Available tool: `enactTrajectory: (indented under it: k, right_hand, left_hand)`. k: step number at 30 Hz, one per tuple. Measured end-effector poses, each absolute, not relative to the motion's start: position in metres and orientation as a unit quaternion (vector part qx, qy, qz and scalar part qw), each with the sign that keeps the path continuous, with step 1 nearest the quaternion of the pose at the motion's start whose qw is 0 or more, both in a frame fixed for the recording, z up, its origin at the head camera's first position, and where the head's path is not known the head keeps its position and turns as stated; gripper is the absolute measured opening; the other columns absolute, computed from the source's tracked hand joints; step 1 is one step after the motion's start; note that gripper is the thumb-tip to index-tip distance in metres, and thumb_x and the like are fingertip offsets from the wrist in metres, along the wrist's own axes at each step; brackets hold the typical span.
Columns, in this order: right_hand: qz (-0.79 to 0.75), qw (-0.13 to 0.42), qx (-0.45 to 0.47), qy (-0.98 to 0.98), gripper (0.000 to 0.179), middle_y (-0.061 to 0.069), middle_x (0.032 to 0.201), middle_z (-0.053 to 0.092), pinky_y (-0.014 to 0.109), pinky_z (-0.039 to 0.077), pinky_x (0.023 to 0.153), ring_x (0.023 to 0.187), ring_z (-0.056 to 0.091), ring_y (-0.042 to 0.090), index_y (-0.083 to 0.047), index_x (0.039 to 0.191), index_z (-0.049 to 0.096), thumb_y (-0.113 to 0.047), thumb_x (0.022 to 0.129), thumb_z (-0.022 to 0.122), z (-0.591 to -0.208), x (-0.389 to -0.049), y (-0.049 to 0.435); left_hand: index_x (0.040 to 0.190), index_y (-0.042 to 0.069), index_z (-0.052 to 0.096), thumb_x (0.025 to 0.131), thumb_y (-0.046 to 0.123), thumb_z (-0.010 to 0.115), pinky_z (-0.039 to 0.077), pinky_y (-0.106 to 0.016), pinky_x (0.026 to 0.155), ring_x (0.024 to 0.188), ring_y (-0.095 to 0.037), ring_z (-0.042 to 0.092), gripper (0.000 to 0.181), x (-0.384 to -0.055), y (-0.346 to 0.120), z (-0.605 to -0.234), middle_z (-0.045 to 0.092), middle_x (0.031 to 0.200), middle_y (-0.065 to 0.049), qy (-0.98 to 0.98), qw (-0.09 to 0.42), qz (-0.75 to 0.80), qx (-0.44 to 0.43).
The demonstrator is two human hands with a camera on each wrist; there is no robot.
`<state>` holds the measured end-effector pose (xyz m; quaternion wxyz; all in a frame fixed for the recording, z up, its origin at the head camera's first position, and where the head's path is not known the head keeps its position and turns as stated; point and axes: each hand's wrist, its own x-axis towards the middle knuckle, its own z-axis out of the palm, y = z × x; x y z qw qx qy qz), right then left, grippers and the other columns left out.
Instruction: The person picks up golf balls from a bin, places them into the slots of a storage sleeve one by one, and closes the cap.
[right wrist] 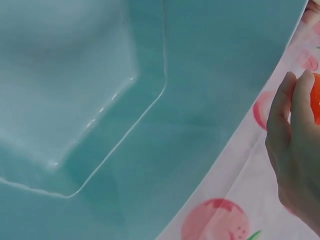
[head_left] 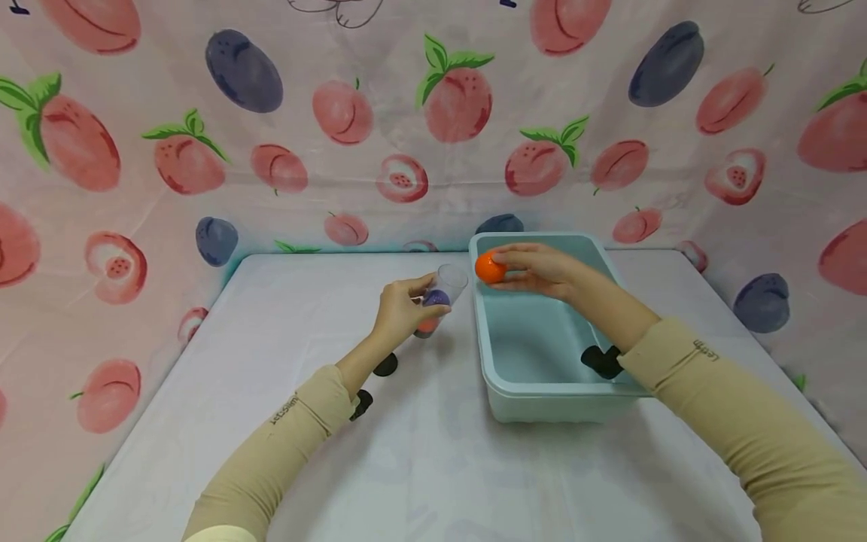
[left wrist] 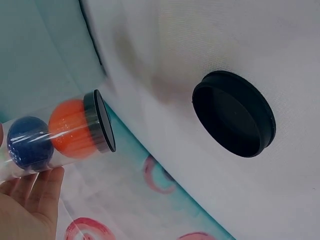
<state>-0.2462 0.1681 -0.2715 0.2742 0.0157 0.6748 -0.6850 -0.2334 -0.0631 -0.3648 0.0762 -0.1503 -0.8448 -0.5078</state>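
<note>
My left hand (head_left: pixel 401 309) grips a clear plastic tube (head_left: pixel 452 277), tilted a little above the white table. Inside it, a dark blue ball (left wrist: pixel 31 143) sits against an orange ball (left wrist: pixel 73 128), which lies next to the black cap (left wrist: pixel 102 121) on the tube's lower end. The tube's upper end has no cap. Another orange ball (head_left: pixel 491 267) is pinched in the fingers of my right hand (head_left: pixel 538 271), over the left rim of the light blue tub. A loose black cap (left wrist: pixel 234 114) lies on the table below my left hand, hollow side showing in the left wrist view.
The light blue tub (head_left: pixel 494 388) stands right of centre on the white table (head_left: pixel 420 467). Its inside shows no balls. Behind the table hangs a fruit-print cloth (head_left: pixel 400 135). Black wrist cameras (head_left: pixel 601 362) are strapped near both sleeves.
</note>
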Motion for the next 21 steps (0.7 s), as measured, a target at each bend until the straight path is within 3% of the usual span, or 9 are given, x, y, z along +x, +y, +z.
enactTrajectory:
  k: [7,14,21]
  right_hand:
    - [-0.697,0.273,-0.02,0.663,0.051,0.013,0.132,0.045,0.035,0.051,0.095,0.113,0.051,0.031,-0.003,0.134,0.048,-0.021,0.089,0.065,-0.279,-0.248,0.165]
    - [-0.675,0.266,0.002,0.689,0.049,0.018,0.147,0.031,0.036,0.042,0.1,0.122,0.044,0.033,-0.001,0.144,0.034,-0.014,0.098,0.048,-0.275,-0.244,0.152]
    - [-0.686,0.27,0.019,0.675,0.048,0.017,0.151,0.028,0.04,0.037,0.104,0.125,0.04,0.035,-0.002,0.146,0.032,-0.009,0.1,0.043,-0.272,-0.242,0.145]
  left_hand:
    - [0.126,0.006,0.06,0.072,0.015,0.082,0.055,-0.036,0.089,0.107,-0.025,0.065,0.058,-0.232,-0.062,-0.365,0.065,0.121,-0.013,-0.844,0.064,-0.512,-0.145]
    - [0.126,0.006,0.06,0.072,0.015,0.082,0.055,-0.036,0.088,0.108,-0.026,0.065,0.059,-0.234,-0.058,-0.366,0.064,0.121,-0.015,-0.846,0.061,-0.505,-0.16]
    - [0.126,0.003,0.059,0.072,0.015,0.082,0.055,-0.038,0.088,0.106,-0.028,0.066,0.059,-0.235,-0.058,-0.365,0.064,0.121,-0.017,-0.845,0.07,-0.502,-0.173]
